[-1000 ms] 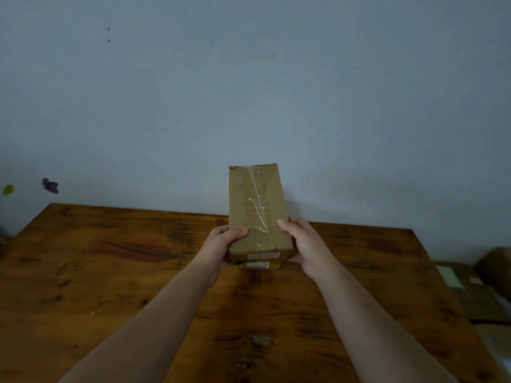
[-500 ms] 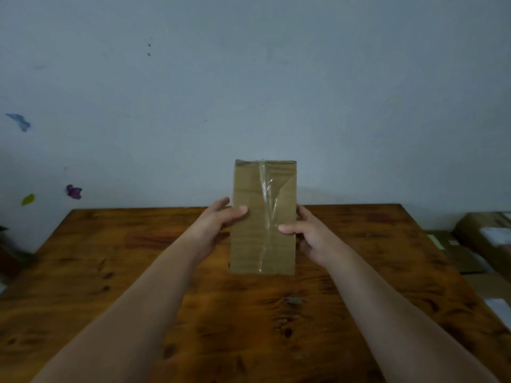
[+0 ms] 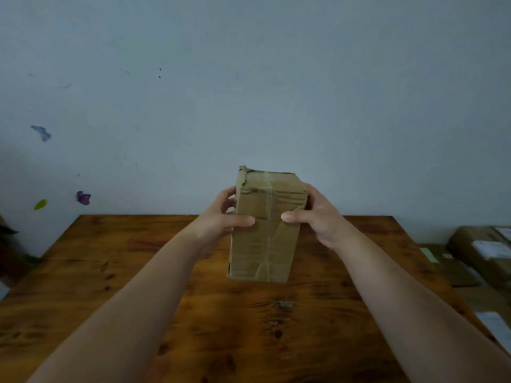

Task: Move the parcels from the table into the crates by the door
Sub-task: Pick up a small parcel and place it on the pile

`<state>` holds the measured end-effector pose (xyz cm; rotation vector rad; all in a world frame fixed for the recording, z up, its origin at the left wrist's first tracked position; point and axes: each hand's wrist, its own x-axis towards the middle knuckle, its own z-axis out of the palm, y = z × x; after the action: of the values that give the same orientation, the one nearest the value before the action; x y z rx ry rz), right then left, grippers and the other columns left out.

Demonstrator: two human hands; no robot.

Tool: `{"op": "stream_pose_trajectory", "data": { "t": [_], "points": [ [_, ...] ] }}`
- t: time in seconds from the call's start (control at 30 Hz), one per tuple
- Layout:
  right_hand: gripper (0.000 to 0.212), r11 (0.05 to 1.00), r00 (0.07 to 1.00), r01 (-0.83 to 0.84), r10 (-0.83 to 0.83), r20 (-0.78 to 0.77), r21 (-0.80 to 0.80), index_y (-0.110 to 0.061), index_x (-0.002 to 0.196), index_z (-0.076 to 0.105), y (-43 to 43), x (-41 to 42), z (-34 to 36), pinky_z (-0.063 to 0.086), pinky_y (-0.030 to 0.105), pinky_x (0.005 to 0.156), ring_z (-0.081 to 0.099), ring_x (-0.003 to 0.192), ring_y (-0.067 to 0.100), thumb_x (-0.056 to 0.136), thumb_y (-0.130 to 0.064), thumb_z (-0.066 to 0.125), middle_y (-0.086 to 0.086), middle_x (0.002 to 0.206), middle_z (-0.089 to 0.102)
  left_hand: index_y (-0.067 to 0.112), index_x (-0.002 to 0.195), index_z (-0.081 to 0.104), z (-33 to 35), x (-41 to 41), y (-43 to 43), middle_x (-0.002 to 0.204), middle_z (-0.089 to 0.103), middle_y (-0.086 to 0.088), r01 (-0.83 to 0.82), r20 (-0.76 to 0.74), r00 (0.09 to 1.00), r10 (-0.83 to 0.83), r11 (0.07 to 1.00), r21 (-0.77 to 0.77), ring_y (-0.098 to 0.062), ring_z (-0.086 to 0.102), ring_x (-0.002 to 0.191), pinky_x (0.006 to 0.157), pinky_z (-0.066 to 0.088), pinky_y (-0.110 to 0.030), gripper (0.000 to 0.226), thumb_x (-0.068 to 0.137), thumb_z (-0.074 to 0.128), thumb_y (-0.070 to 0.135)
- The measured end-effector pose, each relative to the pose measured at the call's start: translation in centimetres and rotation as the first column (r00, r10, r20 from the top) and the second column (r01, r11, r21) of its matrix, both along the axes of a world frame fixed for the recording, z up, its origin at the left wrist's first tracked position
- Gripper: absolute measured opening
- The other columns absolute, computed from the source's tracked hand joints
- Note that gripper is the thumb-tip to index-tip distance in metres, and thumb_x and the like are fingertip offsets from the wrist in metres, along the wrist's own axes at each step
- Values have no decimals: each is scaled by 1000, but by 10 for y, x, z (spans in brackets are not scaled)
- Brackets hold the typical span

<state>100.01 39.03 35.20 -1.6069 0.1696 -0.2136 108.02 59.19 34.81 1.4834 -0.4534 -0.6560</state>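
Head view
Parcel: a tall brown cardboard parcel (image 3: 265,244), sealed with clear tape, is standing upright between both hands. It is hanging over the far middle of the table and seems to be clear of the surface.
Left hand: the left hand (image 3: 218,219) is gripping the parcel's left side, with the thumb lying across the near face and the fingers curling round the far edge.
Right hand: the right hand (image 3: 320,219) is gripping the right side the same way, its thumb pointing toward the left thumb without touching it.
Table: a dark, knotted wooden table (image 3: 110,272) is filling the lower half of the view.
Wall: a pale grey-blue wall (image 3: 276,78) is rising behind the table, carrying small purple, yellow-green and blue marks (image 3: 83,197) at far left.
Right edge: other brown cardboard boxes with white labels (image 3: 481,250) are lying beyond the table's right side.
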Motion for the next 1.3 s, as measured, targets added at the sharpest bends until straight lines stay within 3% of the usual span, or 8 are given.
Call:
{"op": "stream_pose_trajectory", "data": {
  "t": [0.13,0.33,0.53,0.7,0.87,1.0,1.17,1.3],
  "points": [
    [78,1000,998,24,-24,55,-12,-18,137,44,0,-8,-2,53,19,71,57,104,11,71,9,74,-3,117,57,30,131,50,13,-3,-5,131,53,-6,8,-163,987,-10,1000,-13,-32,50,120,99,38,-64,78,69,52,77],
    [95,979,992,-122,117,-42,-164,-38,144,28,6,-8,3,42,41,103,42,131,19,72,-3,79,-2,142,43,12,125,51,18,-8,-23,122,61,-16,-230,-148,960,236,972,59,-30,60,100,82,50,-43,46,89,56,40],
    [91,988,963,-141,151,-224,59,-38,140,39,20,-13,17,55,36,64,61,109,22,63,-86,44,1,127,60,15,101,54,4,-14,-31,95,61,-8,-342,-143,933,330,937,-73,-25,60,80,66,49,-36,14,89,59,18],
    [39,1000,995,11,-12,-96,-17,-36,128,37,26,-11,10,53,44,82,60,104,22,93,-50,48,-4,115,57,9,105,56,8,-15,-28,98,62,-12,-292,-85,956,281,942,-165,-26,64,80,62,54,-35,22,87,61,20],
    [47,987,989,56,-34,143,-153,-55,113,39,36,-18,6,46,52,99,58,112,24,72,-64,60,-1,121,55,10,128,57,16,-12,-31,111,69,-14,-434,-434,844,316,878,-205,-30,69,93,73,57,-41,67,90,41,64],
    [42,958,969,101,-33,246,-270,-63,109,38,35,-21,2,44,48,102,52,121,20,71,-67,54,-2,131,50,15,88,69,22,-18,-33,61,71,-11,-264,-399,893,207,960,-91,-32,65,69,70,45,-44,67,89,31,70],
    [62,950,963,94,-11,271,-298,-61,118,36,35,-26,-4,33,45,113,25,141,11,63,-86,51,-18,148,23,14,88,69,24,-15,-26,76,72,-10,-184,-414,903,113,973,-137,-27,67,69,68,51,-35,38,85,52,48],
    [94,970,965,1,-65,253,245,-38,138,36,36,-21,-9,47,43,100,48,129,19,58,-83,60,1,144,44,17,110,63,21,-21,-25,82,74,-7,-125,-340,940,25,954,-274,-24,70,70,62,55,-36,31,84,54,30]
  ]
}}
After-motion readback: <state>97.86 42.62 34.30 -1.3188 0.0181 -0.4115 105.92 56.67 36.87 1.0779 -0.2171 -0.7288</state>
